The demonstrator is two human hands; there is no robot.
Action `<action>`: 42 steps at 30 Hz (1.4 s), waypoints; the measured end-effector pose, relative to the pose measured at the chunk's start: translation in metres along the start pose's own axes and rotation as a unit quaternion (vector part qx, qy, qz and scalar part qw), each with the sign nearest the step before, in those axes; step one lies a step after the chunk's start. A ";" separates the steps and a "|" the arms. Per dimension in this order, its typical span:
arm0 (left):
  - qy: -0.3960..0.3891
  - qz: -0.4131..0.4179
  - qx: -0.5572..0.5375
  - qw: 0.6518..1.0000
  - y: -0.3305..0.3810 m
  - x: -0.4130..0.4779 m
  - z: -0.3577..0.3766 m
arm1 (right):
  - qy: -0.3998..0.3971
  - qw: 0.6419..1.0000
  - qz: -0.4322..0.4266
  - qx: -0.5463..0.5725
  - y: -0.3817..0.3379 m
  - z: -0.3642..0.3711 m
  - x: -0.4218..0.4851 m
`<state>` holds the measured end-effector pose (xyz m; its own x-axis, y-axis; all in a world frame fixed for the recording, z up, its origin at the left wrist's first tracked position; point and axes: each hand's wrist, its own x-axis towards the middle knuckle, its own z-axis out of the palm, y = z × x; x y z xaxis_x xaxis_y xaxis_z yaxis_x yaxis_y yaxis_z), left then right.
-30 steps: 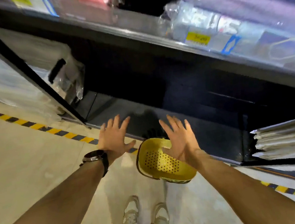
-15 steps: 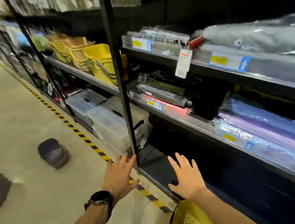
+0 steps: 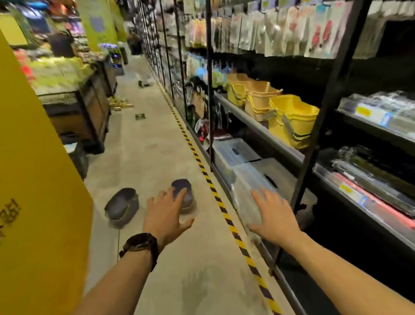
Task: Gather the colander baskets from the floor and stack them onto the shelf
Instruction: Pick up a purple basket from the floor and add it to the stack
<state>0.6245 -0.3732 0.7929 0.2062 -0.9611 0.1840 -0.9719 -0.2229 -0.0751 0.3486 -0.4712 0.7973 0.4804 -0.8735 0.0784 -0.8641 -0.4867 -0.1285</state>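
While both hands are empty, two dark baskets sit on the floor ahead, not yet gathered.

Because the left hand (image 3: 167, 214) and right hand (image 3: 273, 213) are stretched forward with fingers spread and nothing in them, the risk lies in the reach to come; the nearer basket (image 3: 183, 192) lies upside down, showing only its smooth bottom, so a hurried one-handed grab could slip off it; the other basket (image 3: 122, 207) sits just to its left, mouth up, close to the yellow pillar (image 3: 25, 184); the striped floor tape (image 3: 214, 189) and the low shelf (image 3: 270, 249) edge run close on the right, where a foot or a swinging basket might catch; both arms are extended palms down, the left wearing a watch (image 3: 140, 243), the right hand over the clear bins (image 3: 247, 169).
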 end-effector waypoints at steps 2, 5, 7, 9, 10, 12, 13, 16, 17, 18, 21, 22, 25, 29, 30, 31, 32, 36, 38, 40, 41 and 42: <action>0.007 -0.033 -0.017 0.999 -0.031 -0.002 0.001 | 0.004 1.000 -0.009 0.010 -0.028 -0.002 0.017; 0.003 -0.068 -0.030 0.997 -0.073 -0.006 0.013 | -0.007 1.000 -0.013 0.010 -0.062 0.004 0.039; -0.007 -0.082 -0.024 0.996 -0.097 -0.008 0.023 | -0.016 1.000 -0.020 -0.003 -0.081 0.014 0.051; -0.014 -0.092 -0.025 0.995 -0.118 -0.006 0.030 | -0.027 0.999 -0.024 -0.001 -0.097 0.023 0.062; -0.018 -0.097 -0.026 0.995 -0.127 -0.002 0.033 | -0.031 0.999 -0.026 0.002 -0.103 0.028 0.068; -0.021 -0.104 -0.029 0.994 -0.139 0.009 0.038 | -0.034 0.999 -0.027 0.002 -0.111 0.035 0.081; -0.022 -0.108 -0.033 0.993 -0.144 0.018 0.041 | -0.035 0.999 -0.028 0.001 -0.113 0.038 0.089; -0.026 -0.113 -0.035 0.993 -0.148 0.048 0.051 | -0.041 0.999 -0.025 -0.003 -0.108 0.044 0.120; -0.027 -0.112 -0.034 0.993 -0.148 0.059 0.057 | -0.045 0.999 -0.023 -0.005 -0.105 0.046 0.133; -0.028 -0.112 -0.034 0.993 -0.147 0.071 0.063 | -0.048 0.999 -0.021 -0.004 -0.102 0.049 0.147; -0.033 -0.120 -0.034 0.992 -0.147 0.109 0.082 | -0.053 0.998 -0.023 0.002 -0.095 0.057 0.200; -0.035 -0.124 -0.035 0.991 -0.149 0.123 0.089 | -0.051 0.998 -0.029 0.001 -0.092 0.061 0.220; -0.049 -0.144 -0.033 0.988 -0.157 0.162 0.102 | -0.052 0.998 -0.035 -0.001 -0.085 0.071 0.280; -0.052 -0.174 -0.031 0.983 -0.177 0.207 0.111 | -0.060 0.997 -0.042 -0.009 -0.087 0.092 0.353; -0.057 -0.177 -0.029 0.982 -0.185 0.217 0.113 | -0.063 0.997 -0.045 -0.007 -0.091 0.098 0.370; -0.063 -0.181 -0.024 0.981 -0.193 0.225 0.115 | -0.067 0.996 -0.052 -0.004 -0.097 0.104 0.385; -0.068 -0.187 -0.017 0.980 -0.202 0.233 0.117 | -0.070 0.996 -0.061 -0.004 -0.105 0.110 0.400; -0.077 -0.204 -0.009 0.976 -0.247 0.266 0.131 | -0.080 0.993 -0.083 0.005 -0.139 0.129 0.461; -0.075 -0.205 -0.012 0.976 -0.274 0.287 0.136 | -0.087 0.992 -0.087 0.005 -0.157 0.133 0.491; -0.067 -0.209 -0.018 0.976 -0.299 0.311 0.140 | -0.093 0.992 -0.083 0.012 -0.172 0.137 0.516; -0.066 -0.210 -0.015 0.975 -0.311 0.327 0.141 | -0.093 0.993 -0.078 0.008 -0.178 0.138 0.532; -0.068 -0.206 -0.021 0.976 -0.321 0.344 0.141 | -0.095 0.993 -0.071 0.008 -0.184 0.138 0.546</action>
<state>1.0235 -0.6550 0.7423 0.5913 -0.8043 0.0585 -0.8062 -0.5914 0.0179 0.7905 -0.8600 0.7274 0.6176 -0.7812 -0.0906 -0.7842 -0.6031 -0.1460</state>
